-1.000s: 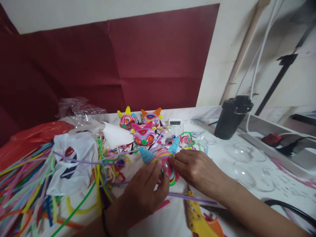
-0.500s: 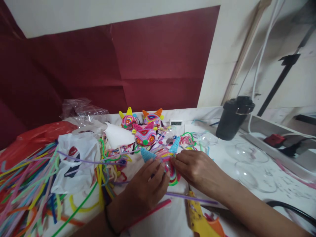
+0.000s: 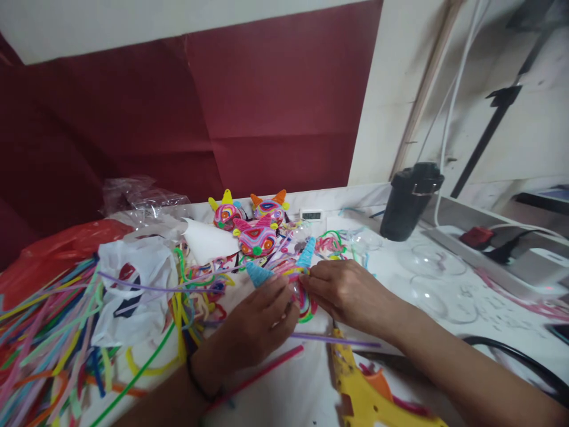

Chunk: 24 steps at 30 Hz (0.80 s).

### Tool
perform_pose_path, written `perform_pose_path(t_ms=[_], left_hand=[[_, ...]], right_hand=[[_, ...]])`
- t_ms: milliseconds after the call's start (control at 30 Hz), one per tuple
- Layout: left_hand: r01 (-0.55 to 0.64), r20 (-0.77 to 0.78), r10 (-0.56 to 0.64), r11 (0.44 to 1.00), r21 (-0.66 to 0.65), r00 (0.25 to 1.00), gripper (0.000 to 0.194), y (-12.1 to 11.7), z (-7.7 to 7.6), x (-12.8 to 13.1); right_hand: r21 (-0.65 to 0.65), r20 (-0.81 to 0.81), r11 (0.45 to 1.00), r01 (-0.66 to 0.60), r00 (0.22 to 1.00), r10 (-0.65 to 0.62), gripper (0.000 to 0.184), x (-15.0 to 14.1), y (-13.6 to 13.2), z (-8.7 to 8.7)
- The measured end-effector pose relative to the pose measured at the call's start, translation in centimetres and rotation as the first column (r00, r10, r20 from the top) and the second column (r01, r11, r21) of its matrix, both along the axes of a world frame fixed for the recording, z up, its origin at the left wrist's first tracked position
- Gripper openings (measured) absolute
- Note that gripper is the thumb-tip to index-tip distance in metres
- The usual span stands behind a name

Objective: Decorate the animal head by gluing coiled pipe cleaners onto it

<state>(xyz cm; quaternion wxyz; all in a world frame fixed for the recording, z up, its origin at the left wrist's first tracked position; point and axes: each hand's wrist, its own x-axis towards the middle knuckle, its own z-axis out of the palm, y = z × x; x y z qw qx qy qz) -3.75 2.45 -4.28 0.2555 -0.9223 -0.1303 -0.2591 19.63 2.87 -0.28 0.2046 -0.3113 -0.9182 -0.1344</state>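
Note:
Both hands are closed around a pipe-cleaner animal head (image 3: 295, 286) in the middle of the table. Two blue pointed ears rise from it, and pink, yellow and green coils run along its visible side. My left hand (image 3: 262, 317) grips its left side, just below one blue ear (image 3: 259, 274). On the other side my right hand (image 3: 340, 292) pinches the edge under the second blue ear (image 3: 306, 254). Fingers cover much of the piece. Beneath the right wrist lies a yellow glue gun (image 3: 355, 379). A purple pipe cleaner (image 3: 335, 340) and a pink-red one (image 3: 271, 370) lie close by.
Behind the hands sit several finished heads, among them a pink-eared one (image 3: 256, 238). Loose pipe cleaners (image 3: 48, 332) and a white plastic bag (image 3: 137, 296) fill the left. A black bottle (image 3: 411, 201), clear plastic domes (image 3: 438, 261) and a power strip (image 3: 502, 255) stand right.
The whole view has shifted slightly, so things appear a little further left and up; more of the glue gun shows. Both hands keep their hold on the blue-eared head.

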Motion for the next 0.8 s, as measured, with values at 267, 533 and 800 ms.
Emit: perform_pose_path(t_ms=[267, 533, 800], left_hand=[[-0.044, 0.0, 0.044, 0.997, -0.058, 0.999, 0.032, -0.1, 0.3, 0.4], [-0.019, -0.004, 0.018, 0.997, -0.072, 1.0, 0.033, 0.3, 0.7, 0.4], [-0.006, -0.003, 0.006, 0.999, -0.05, 1.0, 0.03, 0.2, 1.0, 0.6]], right_hand=[[-0.016, 0.002, 1.0, -0.014, 1.0, 0.014, 0.019, -0.1, -0.2, 0.2], [-0.16, -0.166, 0.985, -0.062, 0.985, 0.035, 0.018, 0.2, 0.2, 0.0], [-0.26, -0.29, 0.959, -0.114, 0.956, 0.035, 0.021, 0.5, 0.8, -0.1]])
